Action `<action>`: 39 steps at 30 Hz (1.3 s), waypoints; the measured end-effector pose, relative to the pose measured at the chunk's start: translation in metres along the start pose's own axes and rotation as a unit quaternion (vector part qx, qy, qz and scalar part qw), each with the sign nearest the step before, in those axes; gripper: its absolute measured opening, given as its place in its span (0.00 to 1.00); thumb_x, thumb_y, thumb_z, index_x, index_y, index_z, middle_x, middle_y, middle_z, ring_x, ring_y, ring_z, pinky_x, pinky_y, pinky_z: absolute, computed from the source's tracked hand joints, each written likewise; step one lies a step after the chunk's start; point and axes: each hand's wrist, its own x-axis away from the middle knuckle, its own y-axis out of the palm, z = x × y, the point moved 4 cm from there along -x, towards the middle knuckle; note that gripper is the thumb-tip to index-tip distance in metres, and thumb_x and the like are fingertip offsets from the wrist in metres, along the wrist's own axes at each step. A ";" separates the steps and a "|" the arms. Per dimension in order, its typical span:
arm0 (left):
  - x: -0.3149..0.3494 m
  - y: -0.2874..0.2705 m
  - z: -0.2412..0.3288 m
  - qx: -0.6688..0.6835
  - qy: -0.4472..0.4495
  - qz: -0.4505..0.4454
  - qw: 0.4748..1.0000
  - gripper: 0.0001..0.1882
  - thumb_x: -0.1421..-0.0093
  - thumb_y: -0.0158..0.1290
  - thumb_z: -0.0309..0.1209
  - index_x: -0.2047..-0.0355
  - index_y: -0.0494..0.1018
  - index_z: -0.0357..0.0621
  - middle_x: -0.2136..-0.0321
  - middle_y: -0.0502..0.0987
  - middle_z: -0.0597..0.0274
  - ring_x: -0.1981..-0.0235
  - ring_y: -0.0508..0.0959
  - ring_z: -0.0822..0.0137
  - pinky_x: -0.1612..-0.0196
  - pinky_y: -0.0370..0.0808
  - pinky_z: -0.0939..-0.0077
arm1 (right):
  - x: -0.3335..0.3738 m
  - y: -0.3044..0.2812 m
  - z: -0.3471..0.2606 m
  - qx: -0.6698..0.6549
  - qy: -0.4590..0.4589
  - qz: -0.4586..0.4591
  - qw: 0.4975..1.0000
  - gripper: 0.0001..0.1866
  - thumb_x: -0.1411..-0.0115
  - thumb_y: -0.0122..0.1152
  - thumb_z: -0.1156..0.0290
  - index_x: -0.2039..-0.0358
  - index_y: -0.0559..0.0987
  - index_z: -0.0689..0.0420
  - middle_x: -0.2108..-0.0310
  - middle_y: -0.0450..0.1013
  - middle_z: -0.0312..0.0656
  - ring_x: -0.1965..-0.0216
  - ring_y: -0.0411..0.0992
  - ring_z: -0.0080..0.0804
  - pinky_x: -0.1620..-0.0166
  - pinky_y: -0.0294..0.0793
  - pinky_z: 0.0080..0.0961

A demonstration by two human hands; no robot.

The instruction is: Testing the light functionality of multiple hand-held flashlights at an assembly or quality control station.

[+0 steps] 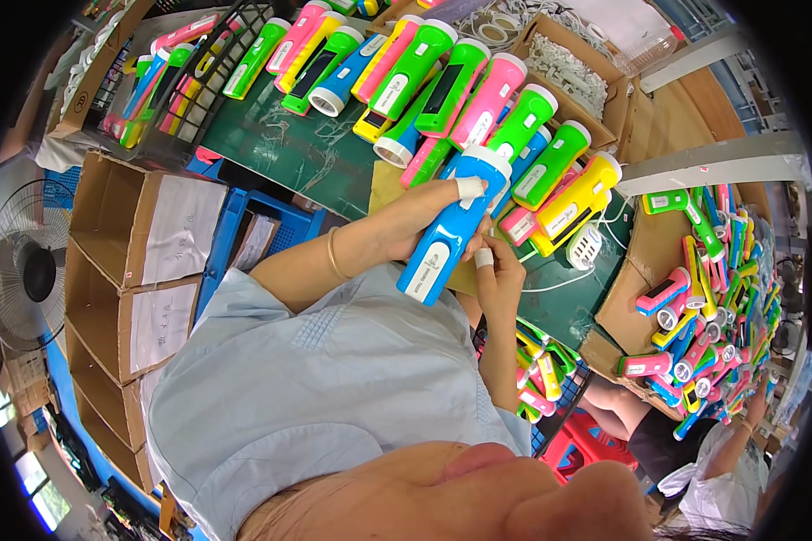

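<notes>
A blue flashlight [451, 225] with a white head and a pale label is tilted in front of my chest. My left hand [421, 209] is wrapped round its body, the taped thumb lying across the upper side. Just right of the flashlight is my right hand [499, 275], fingers bent and one tip taped white. What those fingers hold, if anything, is hidden. Beyond the hands, green, pink, yellow and blue flashlights lie in rows on the green table [280, 135], among them a yellow flashlight [576, 203] and a green flashlight [552, 165].
A white power strip [585, 245] with cables lies right of my hands. A large carton [636, 302] of flashlights stands farther right, near another person [708, 451]. A black crate [185, 117] is at the far left, above cardboard bins [108, 243]. A fan [36, 270] stands left.
</notes>
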 end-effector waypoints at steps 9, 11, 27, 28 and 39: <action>-0.023 0.008 0.060 -0.263 0.232 0.031 0.936 0.21 0.47 0.51 0.29 0.56 0.59 0.33 0.66 0.70 0.52 0.66 0.75 0.64 0.65 0.76 0.69 | -0.011 -0.021 -0.015 -0.110 0.058 0.030 0.992 0.16 0.40 0.46 0.71 0.51 0.67 0.58 0.78 0.62 0.30 0.83 0.55 0.13 0.81 0.50 0.10; -0.023 0.017 0.090 -0.502 0.313 0.096 0.800 0.22 0.47 0.53 0.29 0.54 0.60 0.34 0.63 0.71 0.53 0.63 0.75 0.62 0.58 0.73 0.68 | -0.019 -0.031 -0.018 -0.224 0.082 0.035 0.970 0.12 0.39 0.47 0.71 0.56 0.68 0.61 0.80 0.63 0.31 0.83 0.56 0.13 0.80 0.53 0.11; -0.040 0.009 0.090 -0.035 0.163 -0.166 0.972 0.22 0.43 0.50 0.33 0.51 0.61 0.38 0.58 0.71 0.53 0.56 0.72 0.59 0.50 0.67 0.63 | -0.053 -0.028 -0.083 -0.039 -0.142 0.074 0.986 0.07 0.52 0.62 0.79 0.69 0.78 0.61 0.75 0.71 0.36 0.72 0.68 0.21 0.68 0.67 0.18; -0.038 0.007 0.083 -0.041 0.173 -0.146 0.973 0.22 0.43 0.50 0.34 0.51 0.61 0.38 0.57 0.70 0.52 0.56 0.72 0.59 0.51 0.68 0.63 | -0.052 -0.024 -0.091 0.053 -0.181 0.075 0.979 0.07 0.54 0.62 0.80 0.71 0.78 0.60 0.76 0.70 0.39 0.74 0.68 0.26 0.70 0.67 0.20; -0.026 0.008 0.074 -0.084 0.273 -0.016 0.958 0.17 0.40 0.48 0.41 0.59 0.66 0.42 0.71 0.71 0.66 0.72 0.72 0.75 0.69 0.73 0.79 | -0.040 -0.013 -0.120 0.061 -0.325 -0.231 0.915 0.10 0.58 0.56 0.85 0.73 0.76 0.60 0.74 0.71 0.40 0.70 0.69 0.37 0.64 0.68 0.26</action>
